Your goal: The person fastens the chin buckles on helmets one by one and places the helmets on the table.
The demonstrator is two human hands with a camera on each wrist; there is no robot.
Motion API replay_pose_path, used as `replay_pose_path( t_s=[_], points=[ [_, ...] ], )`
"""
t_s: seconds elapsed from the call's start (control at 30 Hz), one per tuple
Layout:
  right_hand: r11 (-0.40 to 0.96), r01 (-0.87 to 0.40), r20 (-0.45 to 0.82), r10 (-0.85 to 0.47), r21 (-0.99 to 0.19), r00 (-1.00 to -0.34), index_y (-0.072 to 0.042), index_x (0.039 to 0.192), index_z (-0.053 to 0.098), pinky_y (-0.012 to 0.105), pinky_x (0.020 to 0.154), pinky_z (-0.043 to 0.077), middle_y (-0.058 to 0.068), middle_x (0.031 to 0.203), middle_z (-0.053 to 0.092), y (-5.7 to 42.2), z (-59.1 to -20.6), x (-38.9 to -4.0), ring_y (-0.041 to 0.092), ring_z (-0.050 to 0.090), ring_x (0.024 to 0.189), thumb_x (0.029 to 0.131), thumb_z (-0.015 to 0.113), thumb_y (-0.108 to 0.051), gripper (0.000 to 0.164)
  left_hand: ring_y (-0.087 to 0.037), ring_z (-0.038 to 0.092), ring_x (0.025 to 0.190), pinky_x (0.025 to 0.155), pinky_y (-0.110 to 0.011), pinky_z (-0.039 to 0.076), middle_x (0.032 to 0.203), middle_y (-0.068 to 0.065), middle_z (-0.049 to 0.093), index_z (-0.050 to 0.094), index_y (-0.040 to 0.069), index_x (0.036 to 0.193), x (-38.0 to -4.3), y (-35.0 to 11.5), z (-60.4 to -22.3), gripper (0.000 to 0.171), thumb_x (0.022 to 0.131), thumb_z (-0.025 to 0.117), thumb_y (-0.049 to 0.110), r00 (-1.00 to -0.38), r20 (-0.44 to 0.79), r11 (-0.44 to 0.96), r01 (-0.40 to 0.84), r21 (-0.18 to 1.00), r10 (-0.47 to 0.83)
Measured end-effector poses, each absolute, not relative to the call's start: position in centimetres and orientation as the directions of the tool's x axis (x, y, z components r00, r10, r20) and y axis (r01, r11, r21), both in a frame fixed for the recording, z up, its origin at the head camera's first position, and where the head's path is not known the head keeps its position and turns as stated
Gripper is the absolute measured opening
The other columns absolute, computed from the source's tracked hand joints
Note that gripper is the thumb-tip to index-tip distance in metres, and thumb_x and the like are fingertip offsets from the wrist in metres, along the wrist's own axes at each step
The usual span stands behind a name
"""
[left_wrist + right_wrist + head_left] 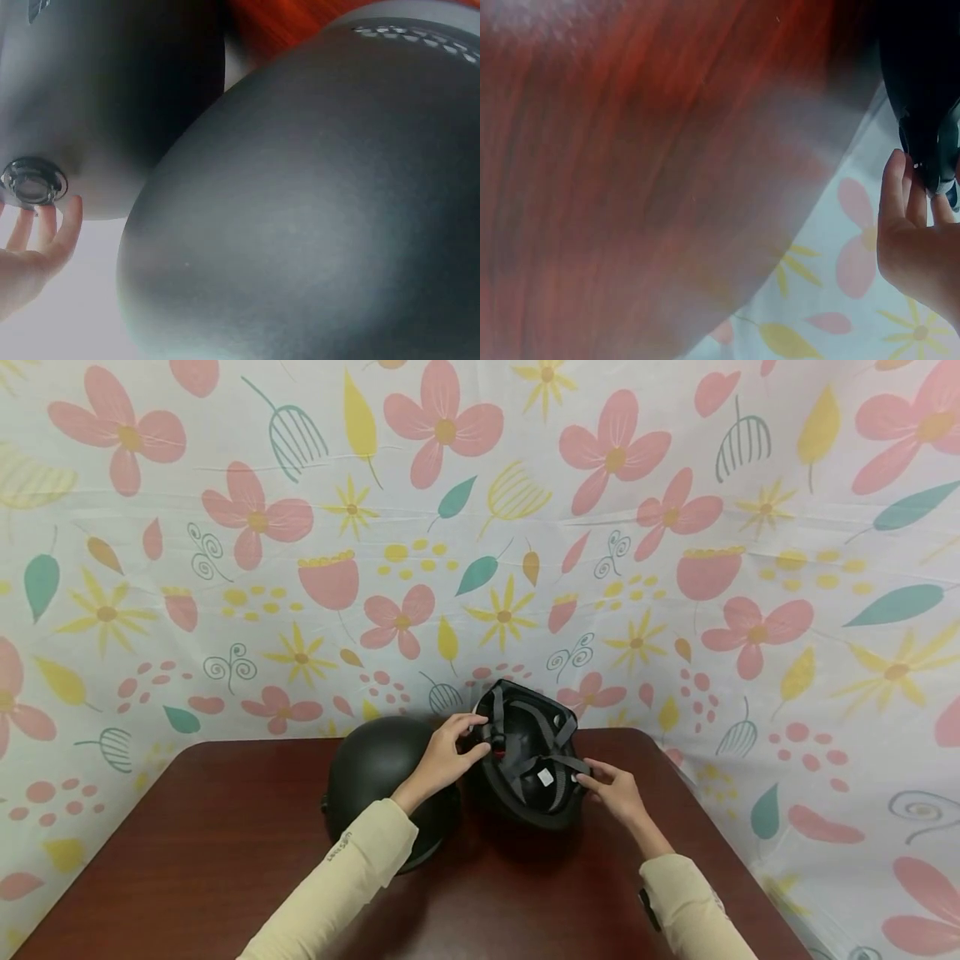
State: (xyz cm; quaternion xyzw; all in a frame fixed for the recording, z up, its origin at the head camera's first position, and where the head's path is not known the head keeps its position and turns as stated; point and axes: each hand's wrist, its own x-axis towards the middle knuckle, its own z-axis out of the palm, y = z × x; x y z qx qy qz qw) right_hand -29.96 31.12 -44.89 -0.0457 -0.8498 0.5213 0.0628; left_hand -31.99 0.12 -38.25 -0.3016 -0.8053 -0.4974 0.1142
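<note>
A black helmet [525,806] is tipped with its hollow inside toward me, showing grey straps [558,763], padding and a small white label [545,777]. My left hand [444,752] grips its left rim between thumb and fingers. In the left wrist view, those fingertips touch a round fitting [34,180] on the shell. On the opposite side, my right hand [617,792] pinches the rim near a strap's end. The right wrist view shows those fingers around the dark edge [930,135]. Beneath my left forearm, a second black helmet [375,768] sits dome up.
Both helmets are at the back of a dark reddish-brown table [225,843] with rounded corners. Behind it hangs a white cloth [480,543] printed with flowers and leaves. The second helmet stands close to the left of the held one.
</note>
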Motion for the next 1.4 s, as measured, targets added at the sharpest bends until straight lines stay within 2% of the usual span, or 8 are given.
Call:
replay_pose_path(
  t_s=[0.2, 0.33, 0.43, 0.6, 0.83, 1.03, 1.23, 1.4],
  points=[
    [0.438, 0.042, 0.024, 0.144, -0.898, -0.989, -0.001, 0.141, 0.051, 0.039, 0.085, 0.058, 0.029, 0.136, 0.052, 30.9, -45.4, -29.6, 0.028, 0.067, 0.107, 0.095, 0.064, -0.022, 0.052, -0.035, 0.045, 0.135, 0.103, -0.054, 0.043, 0.147, -0.015, 0.047, 0.053, 0.008, 0.14, -32.1, 0.3, -38.3, 0.049, 0.093, 0.066, 0.016, -0.79, 0.478, 0.311, 0.598, 0.739, 0.384],
    [0.433, 0.049, 0.008, 0.129, -0.9, -0.992, -0.001, 0.141, 0.05, 0.041, 0.087, 0.057, 0.029, 0.137, 0.05, 30.9, -45.6, -29.5, 0.026, 0.067, 0.107, 0.095, 0.064, -0.023, 0.053, -0.035, 0.038, 0.141, 0.111, -0.058, 0.035, 0.151, -0.014, 0.043, 0.049, 0.011, 0.144, -32.3, 0.4, -38.7, 0.055, 0.092, 0.067, 0.017, -0.782, 0.492, 0.318, 0.611, 0.725, 0.382],
    [0.436, 0.052, -0.002, 0.113, -0.899, -0.994, -0.001, 0.141, 0.051, 0.042, 0.087, 0.057, 0.028, 0.136, 0.051, 30.8, -45.9, -29.5, 0.027, 0.066, 0.107, 0.095, 0.064, -0.023, 0.052, -0.036, 0.039, 0.14, 0.112, -0.059, 0.032, 0.15, -0.014, 0.044, 0.049, 0.012, 0.144, -32.3, 0.5, -38.9, 0.056, 0.092, 0.068, 0.017, -0.777, 0.51, 0.326, 0.622, 0.712, 0.369],
    [0.432, 0.062, -0.03, 0.081, -0.9, -0.996, 0.001, 0.14, 0.05, 0.043, 0.086, 0.057, 0.03, 0.137, 0.051, 30.4, -46.5, -29.3, 0.031, 0.067, 0.108, 0.095, 0.064, -0.021, 0.052, -0.034, 0.039, 0.14, 0.113, -0.057, 0.031, 0.15, -0.012, 0.045, 0.05, 0.017, 0.144, -32.1, 0.6, -38.8, 0.058, 0.09, 0.071, 0.021, -0.814, 0.456, 0.339, 0.569, 0.749, 0.358],
    [0.472, 0.061, -0.059, 0.019, -0.879, -0.998, 0.004, 0.137, 0.053, 0.044, 0.084, 0.056, 0.033, 0.142, 0.045, 29.9, -47.1, -29.0, 0.037, 0.061, 0.115, 0.094, 0.065, -0.014, 0.048, -0.038, 0.036, 0.14, 0.112, -0.062, 0.028, 0.15, -0.015, 0.041, 0.047, 0.022, 0.146, -32.1, 0.5, -39.1, 0.06, 0.091, 0.069, 0.024, -0.839, 0.415, 0.34, 0.528, 0.778, 0.352],
    [0.493, 0.04, -0.048, -0.004, -0.869, -0.999, 0.006, 0.135, 0.054, 0.045, 0.085, 0.056, 0.035, 0.142, 0.043, 29.4, -47.1, -29.0, 0.041, 0.058, 0.119, 0.094, 0.064, -0.014, 0.046, -0.035, 0.031, 0.145, 0.119, -0.063, 0.011, 0.153, -0.015, 0.037, 0.041, 0.025, 0.149, -32.2, 0.2, -39.4, 0.064, 0.091, 0.069, 0.026, -0.859, 0.37, 0.353, 0.49, 0.797, 0.355],
    [0.494, 0.056, -0.061, 0.005, -0.868, -0.998, 0.004, 0.137, 0.052, 0.045, 0.086, 0.056, 0.034, 0.145, 0.041, 29.3, -47.4, -29.1, 0.041, 0.058, 0.118, 0.096, 0.062, -0.013, 0.046, -0.042, 0.021, 0.147, 0.111, -0.068, 0.025, 0.159, -0.02, 0.017, 0.028, 0.037, 0.153, -31.8, 0.5, -40.0, 0.077, 0.089, 0.069, 0.042, -0.897, 0.24, 0.353, 0.375, 0.857, 0.371],
    [0.501, 0.069, -0.072, 0.014, -0.863, -0.997, 0.004, 0.136, 0.053, 0.037, 0.078, 0.055, 0.033, 0.144, 0.042, 29.1, -47.5, -29.1, 0.028, 0.064, 0.099, 0.095, 0.063, -0.012, 0.046, -0.047, 0.012, 0.149, 0.108, -0.071, 0.027, 0.163, -0.019, 0.0, 0.016, 0.047, 0.153, -31.5, 0.9, -40.6, 0.087, 0.085, 0.071, 0.045, -0.907, 0.157, 0.361, 0.308, 0.88, 0.39]
  ],
)
